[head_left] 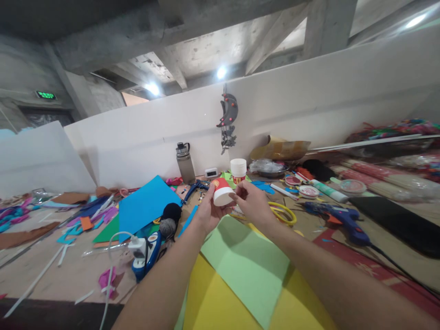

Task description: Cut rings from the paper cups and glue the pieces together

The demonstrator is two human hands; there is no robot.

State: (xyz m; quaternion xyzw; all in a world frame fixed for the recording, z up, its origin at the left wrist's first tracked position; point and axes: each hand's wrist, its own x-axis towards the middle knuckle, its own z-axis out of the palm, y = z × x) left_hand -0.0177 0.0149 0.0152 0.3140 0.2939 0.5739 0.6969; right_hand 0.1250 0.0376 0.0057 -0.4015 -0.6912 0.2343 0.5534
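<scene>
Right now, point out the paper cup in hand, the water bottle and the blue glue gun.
paper cup (222,192): head view, its side wall.
water bottle (185,166): head view, its body.
blue glue gun (347,221): head view, its barrel.

The cup (222,191) held between the left hand (207,211) and right hand (252,201) looks like thin paper, red and white, with a faint sheen. The green sheet (247,266) and the yellow sheet (213,302) under the forearms look like soft, matt craft foam or card; the blue sheet (146,204) is just as dull. The glue gun (345,220) is glossy blue plastic. The bottle (185,162) is smoky clear plastic. The yarn balls (169,220) look fuzzy. The tabletop (68,275) is bare, matt brown board.
</scene>
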